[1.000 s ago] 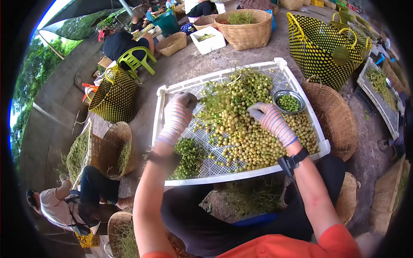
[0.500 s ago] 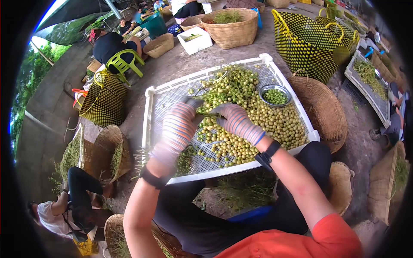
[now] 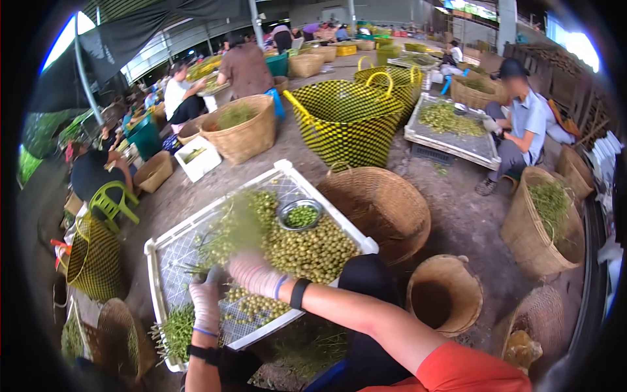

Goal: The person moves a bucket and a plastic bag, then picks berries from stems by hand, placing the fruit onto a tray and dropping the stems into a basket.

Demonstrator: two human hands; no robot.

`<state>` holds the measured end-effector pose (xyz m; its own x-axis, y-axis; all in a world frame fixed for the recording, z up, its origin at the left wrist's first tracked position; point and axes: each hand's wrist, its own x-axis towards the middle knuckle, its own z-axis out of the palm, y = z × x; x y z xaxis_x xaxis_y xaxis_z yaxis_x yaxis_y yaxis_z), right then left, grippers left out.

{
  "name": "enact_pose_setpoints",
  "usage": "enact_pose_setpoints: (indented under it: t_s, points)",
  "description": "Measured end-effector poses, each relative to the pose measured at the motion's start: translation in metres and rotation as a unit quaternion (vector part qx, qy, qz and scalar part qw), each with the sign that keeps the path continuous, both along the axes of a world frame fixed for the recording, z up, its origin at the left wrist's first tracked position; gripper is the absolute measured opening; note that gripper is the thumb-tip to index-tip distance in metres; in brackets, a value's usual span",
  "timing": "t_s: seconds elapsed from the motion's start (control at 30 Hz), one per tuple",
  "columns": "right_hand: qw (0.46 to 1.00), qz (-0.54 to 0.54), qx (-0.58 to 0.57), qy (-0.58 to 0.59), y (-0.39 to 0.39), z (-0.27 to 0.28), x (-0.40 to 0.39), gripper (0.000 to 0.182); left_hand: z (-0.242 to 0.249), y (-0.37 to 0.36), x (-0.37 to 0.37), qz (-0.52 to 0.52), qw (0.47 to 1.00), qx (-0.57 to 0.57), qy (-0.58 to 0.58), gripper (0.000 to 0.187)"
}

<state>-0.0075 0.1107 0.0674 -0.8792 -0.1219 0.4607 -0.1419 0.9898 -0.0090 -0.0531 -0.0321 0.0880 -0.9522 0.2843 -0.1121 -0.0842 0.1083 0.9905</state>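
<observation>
My left hand (image 3: pixel 207 304), in a striped glove with grey fingertips, is closed on a few thin green stems (image 3: pixel 194 268) over the left part of a white mesh tray (image 3: pixel 215 208). My right hand (image 3: pixel 255 273), gloved the same way, is beside it, and its fingers are smeared by motion. A blurred green patch shows just above them. Round yellow-green berries (image 3: pixel 307 253) cover the tray's right side, with berried sprigs (image 3: pixel 261 204) behind. A metal bowl (image 3: pixel 283 219) of greener berries rests among them. Stripped stems (image 3: pixel 179 332) pile at the tray's near left corner.
Past the tray's right edge stands a wide wicker basket (image 3: pixel 392 202), with a smaller basket (image 3: pixel 444 281) nearer. Black-and-yellow woven baskets (image 3: pixel 346 130) stand behind. On the right a person (image 3: pixel 528 124) sits at another tray (image 3: pixel 450 144). A green chair (image 3: pixel 112 202) is at left.
The head view has turned right and upward, so the tray appears lower left. My hands, earlier together on stems at the tray's middle, are now lower, with the right one blurred.
</observation>
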Motion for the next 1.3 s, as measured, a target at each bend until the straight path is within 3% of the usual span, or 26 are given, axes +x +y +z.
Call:
enact_pose_setpoints:
  t_s: [0.03, 0.07, 0.13, 0.17, 0.2, 0.23, 0.27, 0.3, 0.33, 0.37, 0.5, 0.6, 0.73, 0.8, 0.87, 0.9, 0.93, 1.0, 1.2, 1.3]
  points:
    - [0.995, 0.010, -0.100, 0.005, 0.001, -0.007, -0.002, 0.010, -0.002, 0.001, -0.003, 0.015, 1.000, -0.006, -0.012, 0.018]
    - [0.994, 0.011, -0.110, 0.003, 0.004, -0.015, -0.003, 0.010, -0.004, 0.001, -0.003, 0.016, 1.000, -0.017, -0.014, 0.018]
    - [0.993, 0.000, -0.116, -0.022, 0.008, -0.029, -0.014, 0.012, 0.001, -0.001, -0.008, -0.051, 0.993, -0.033, 0.101, 0.018]
    - [0.987, -0.008, -0.119, -0.109, 0.018, -0.018, -0.003, 0.016, -0.004, -0.003, -0.017, -0.055, 0.984, -0.051, 0.162, 0.018]
    - [0.984, 0.014, -0.141, -0.112, 0.029, -0.018, 0.004, 0.019, 0.000, -0.006, -0.018, -0.055, 0.971, -0.078, 0.217, 0.018]
    - [0.972, 0.043, -0.211, -0.099, 0.043, -0.019, 0.012, 0.022, 0.002, -0.010, -0.017, -0.048, 0.972, -0.089, 0.211, 0.018]
    - [0.956, 0.030, -0.235, -0.176, 0.055, -0.027, 0.006, 0.042, 0.011, -0.008, -0.012, -0.044, 0.972, -0.098, 0.207, 0.018]
    - [0.948, 0.008, -0.270, -0.167, 0.062, -0.025, 0.010, 0.044, 0.008, -0.012, -0.015, -0.038, 0.984, -0.049, 0.168, 0.019]
    - [0.961, -0.001, -0.263, -0.082, 0.069, -0.038, 0.003, 0.035, 0.005, -0.014, -0.021, -0.037, 0.990, 0.009, 0.135, 0.019]
    - [0.946, -0.029, -0.303, -0.113, 0.070, -0.027, 0.004, 0.032, 0.009, -0.017, -0.020, -0.039, 0.994, 0.016, 0.102, 0.018]
    - [0.823, 0.121, -0.543, -0.111, 0.068, -0.025, -0.003, 0.031, 0.027, -0.021, -0.015, -0.064, 0.996, 0.025, 0.049, 0.020]
    - [0.791, 0.182, -0.568, -0.137, 0.054, -0.010, -0.003, 0.038, 0.028, -0.020, -0.016, -0.083, 0.996, 0.016, 0.032, 0.023]
    - [0.885, 0.164, -0.384, -0.208, 0.052, -0.001, 0.001, 0.048, 0.023, -0.012, -0.022, -0.090, 0.995, 0.035, -0.011, 0.024]
    - [0.879, 0.112, -0.400, -0.236, 0.051, -0.003, 0.000, 0.050, 0.019, -0.011, -0.031, -0.118, 0.992, 0.022, -0.025, 0.024]
    - [0.838, 0.077, -0.474, -0.259, 0.055, -0.010, -0.005, 0.043, 0.017, -0.012, -0.041, -0.137, 0.990, 0.025, -0.013, 0.025]
    - [0.720, 0.084, -0.627, -0.286, 0.056, -0.011, -0.004, 0.035, 0.017, -0.012, -0.042, -0.131, 0.991, 0.029, -0.013, 0.025]
    - [0.720, 0.083, -0.627, -0.285, 0.060, -0.015, -0.004, 0.035, 0.017, -0.013, -0.042, -0.125, 0.992, 0.034, -0.010, 0.025]
    - [0.592, 0.115, -0.772, -0.200, 0.067, -0.023, -0.002, 0.034, 0.011, -0.016, -0.039, -0.117, 0.992, 0.042, -0.027, 0.025]
    - [0.543, 0.116, -0.775, -0.302, 0.065, -0.028, 0.007, 0.046, -0.002, -0.027, -0.043, -0.095, 0.991, 0.071, -0.065, 0.026]
    - [0.548, 0.113, -0.768, -0.312, 0.058, -0.027, 0.008, 0.038, -0.007, -0.028, -0.048, -0.107, 0.989, 0.083, -0.060, 0.026]
